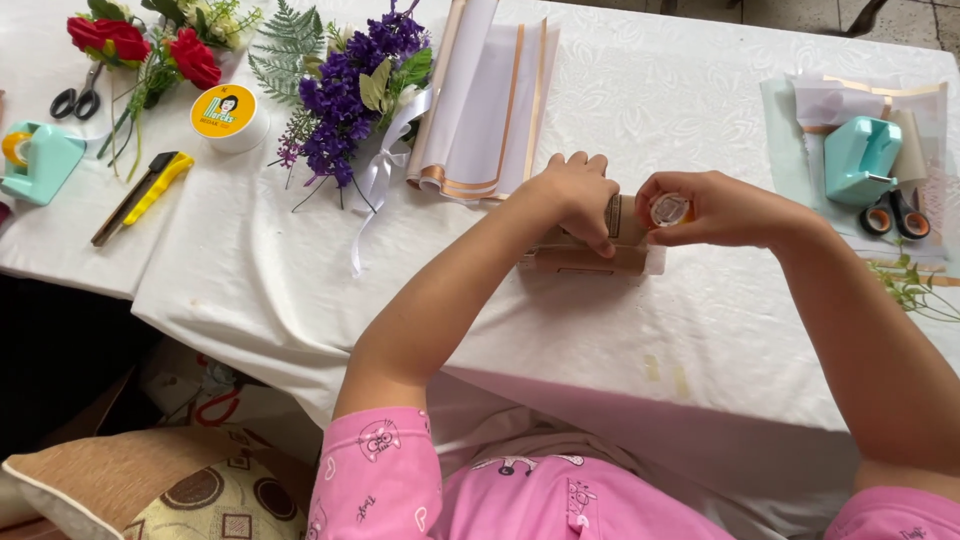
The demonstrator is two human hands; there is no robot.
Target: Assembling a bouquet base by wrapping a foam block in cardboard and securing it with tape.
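My left hand (575,195) presses down with curled fingers on a small brown cardboard box (585,260) lying on the white tablecloth (700,330). My right hand (715,208) is closed around a small roll of clear tape (669,209) held at the box's right end, close to my left hand's fingers. Most of the box is hidden under my hands.
Rolled white and gold wrapping paper (485,100), a purple flower bunch with white ribbon (355,80), red flowers (150,45), a round yellow-lidded tub (227,115), a yellow utility knife (140,195), scissors (78,98) and teal tape dispensers (38,160) (860,158) lie around. More scissors (895,215) sit right.
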